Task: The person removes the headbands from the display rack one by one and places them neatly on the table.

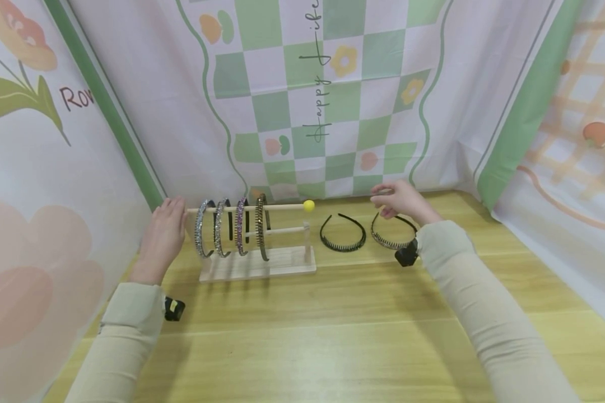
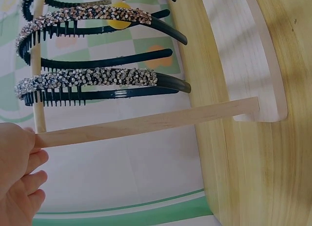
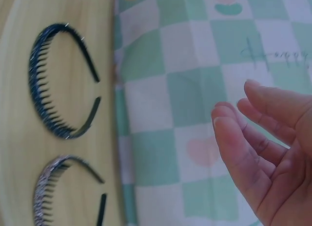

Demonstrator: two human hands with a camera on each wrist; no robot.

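Note:
A light wooden headband stand (image 1: pixel 285 263) stands left of the middle of the table, its upper rod tipped with a yellow ball (image 1: pixel 308 206). My left hand (image 1: pixel 164 235) holds the top of its left upright (image 2: pixel 146 123). Several toothed headbands hang on the rod: silver sparkly ones (image 1: pixel 219 226), a purple-pink one (image 1: pixel 239 224) and a dark gold one (image 1: pixel 260 226). To the right, my right hand (image 1: pixel 398 198) hovers over a sparkly headband (image 1: pixel 390 244), thumb and fingers parted with nothing between them. A black headband (image 1: pixel 343 248) lies to its left.
The wooden table (image 1: pixel 292 336) meets a hanging curtain (image 1: pixel 272 112) with green checks close behind the stand. Printed cloth also hangs on the left (image 1: pixel 25 224) and right (image 1: pixel 585 168). A lower rod (image 1: pixel 282 230) runs under the upper one.

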